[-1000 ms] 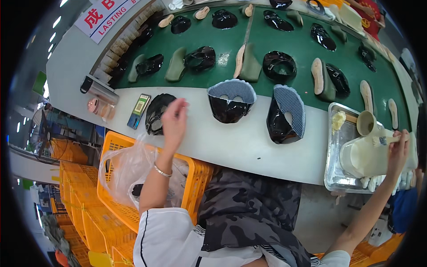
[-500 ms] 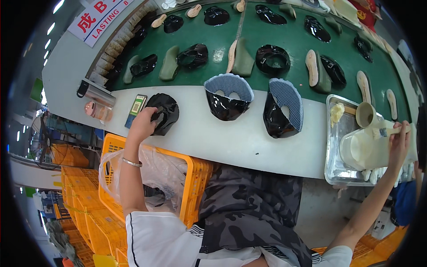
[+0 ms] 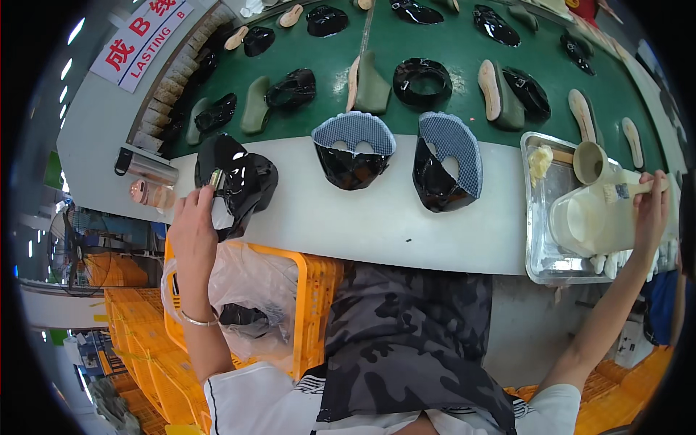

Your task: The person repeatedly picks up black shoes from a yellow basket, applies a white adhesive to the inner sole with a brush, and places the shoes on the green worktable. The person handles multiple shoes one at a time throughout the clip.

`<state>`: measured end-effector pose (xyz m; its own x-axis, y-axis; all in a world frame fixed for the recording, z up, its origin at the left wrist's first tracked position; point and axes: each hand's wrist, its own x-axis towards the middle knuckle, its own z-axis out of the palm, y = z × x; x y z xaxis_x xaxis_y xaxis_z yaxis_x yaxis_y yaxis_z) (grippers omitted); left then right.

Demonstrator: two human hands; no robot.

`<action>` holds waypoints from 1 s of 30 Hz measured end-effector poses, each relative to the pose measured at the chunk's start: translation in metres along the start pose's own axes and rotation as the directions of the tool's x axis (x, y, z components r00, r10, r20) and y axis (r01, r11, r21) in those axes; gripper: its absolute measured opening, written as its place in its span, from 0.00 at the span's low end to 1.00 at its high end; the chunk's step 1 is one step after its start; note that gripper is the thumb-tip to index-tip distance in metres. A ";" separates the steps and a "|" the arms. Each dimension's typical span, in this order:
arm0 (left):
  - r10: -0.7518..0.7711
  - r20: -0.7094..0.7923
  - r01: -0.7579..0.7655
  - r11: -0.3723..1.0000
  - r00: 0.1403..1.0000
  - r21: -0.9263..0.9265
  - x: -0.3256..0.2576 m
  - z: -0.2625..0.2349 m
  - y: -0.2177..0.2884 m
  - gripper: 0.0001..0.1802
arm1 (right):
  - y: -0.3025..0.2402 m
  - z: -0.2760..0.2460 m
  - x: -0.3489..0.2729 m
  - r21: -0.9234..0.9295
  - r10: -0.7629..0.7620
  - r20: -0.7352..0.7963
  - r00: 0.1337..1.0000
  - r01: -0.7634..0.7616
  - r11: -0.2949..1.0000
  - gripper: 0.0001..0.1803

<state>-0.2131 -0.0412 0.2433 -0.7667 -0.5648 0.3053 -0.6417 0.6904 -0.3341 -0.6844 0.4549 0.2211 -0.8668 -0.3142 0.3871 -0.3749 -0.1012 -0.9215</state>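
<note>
Head view, lowest in the frame: a camouflage apron [image 3: 406, 348] covers the person's lap at bottom centre, with a white sleeve [image 3: 254, 402] at its left. Just left of it stands an orange crate [image 3: 315, 290] lined with a clear plastic bag [image 3: 246, 290] that has a dark piece lying inside.

Above the crate, at centre left, the left hand [image 3: 192, 228] is closed on the near edge of a glossy black shoe upper [image 3: 239, 181], fingers curled around it, a thin bracelet on the wrist. The upper sits at the left end of the white counter [image 3: 377, 217], partly over its front edge.

At the right edge of the frame the right hand [image 3: 651, 210] is wrapped around the handle of a brush [image 3: 627, 191], whose bristles rest over a white tub of glue [image 3: 587, 221]. The tub stands in a metal tray [image 3: 540, 239] on the counter's right end.

Between the hands, in the middle of the counter, lie two more black uppers with grey mesh lining [image 3: 354, 148], side by side and apart from each other.

Farther up, a green conveyor belt [image 3: 449, 43] carries black uppers and pale insoles spread across the top of the frame. A white sign with red characters [image 3: 141, 32] hangs at upper left.
</note>
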 end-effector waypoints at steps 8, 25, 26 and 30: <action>-0.269 -0.154 -0.162 -0.011 0.951 -0.987 0.002 -0.014 0.034 0.15 | -0.002 0.025 -0.006 -0.055 -0.056 -0.186 0.981 0.047 0.997 0.15; 0.900 -0.025 0.843 -0.418 0.436 -0.338 0.034 -0.014 0.310 0.26 | 0.018 0.082 -0.114 -0.586 -0.283 0.091 0.955 0.281 0.760 0.08; 0.916 -0.099 0.878 -0.402 0.390 -0.260 0.037 -0.009 0.316 0.26 | 0.017 0.080 -0.114 -0.557 -0.272 0.090 0.958 0.275 0.783 0.06; 0.964 -0.015 0.959 -0.264 0.264 -0.102 0.043 -0.006 0.329 0.25 | 0.013 0.072 -0.113 -0.292 -0.087 -0.088 0.992 0.058 0.955 0.07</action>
<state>-0.4577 0.1645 0.1520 -0.8209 0.5236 -0.2280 -0.5635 -0.6780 0.4720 -0.5677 0.4206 0.1637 -0.8563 -0.2195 0.4674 -0.5043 0.1609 -0.8484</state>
